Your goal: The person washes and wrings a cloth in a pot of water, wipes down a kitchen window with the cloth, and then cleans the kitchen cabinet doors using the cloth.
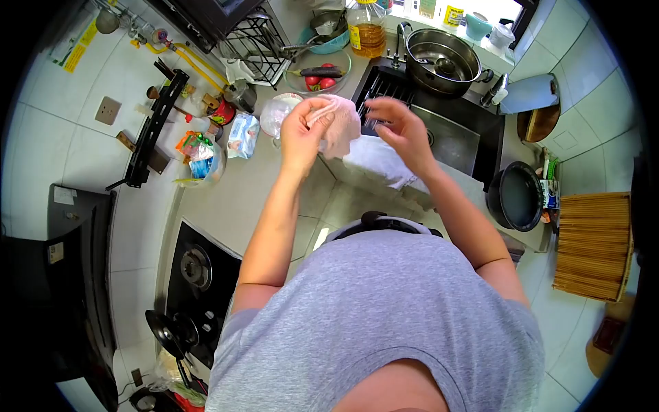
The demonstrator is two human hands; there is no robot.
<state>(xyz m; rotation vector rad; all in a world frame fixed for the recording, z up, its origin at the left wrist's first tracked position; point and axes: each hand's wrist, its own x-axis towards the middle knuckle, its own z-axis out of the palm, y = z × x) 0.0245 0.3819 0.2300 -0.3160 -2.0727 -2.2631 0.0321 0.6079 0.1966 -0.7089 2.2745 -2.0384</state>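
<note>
My left hand [303,136] is closed on a thin pale pink cloth [344,127], pinching its upper left part between thumb and fingers while the rest hangs to the right. To the right of the cloth, my right hand [403,132] is raised with curled fingers apart and nothing visible in it. Below my hands a white towel [377,161] lies over the counter's front edge beside the sink [449,141]. Behind my left hand are a clear plastic bag [274,115] and a glass bowl [296,81] with an eggplant [322,71] and red tomatoes [320,83].
A large steel pot [443,58] stands at the sink's back by the faucet [400,42]. An oil jug [367,31] is behind. A black basin [516,196] sits right; a wipes pack [244,135], knife rack [156,130] and gas stove [195,268] are left.
</note>
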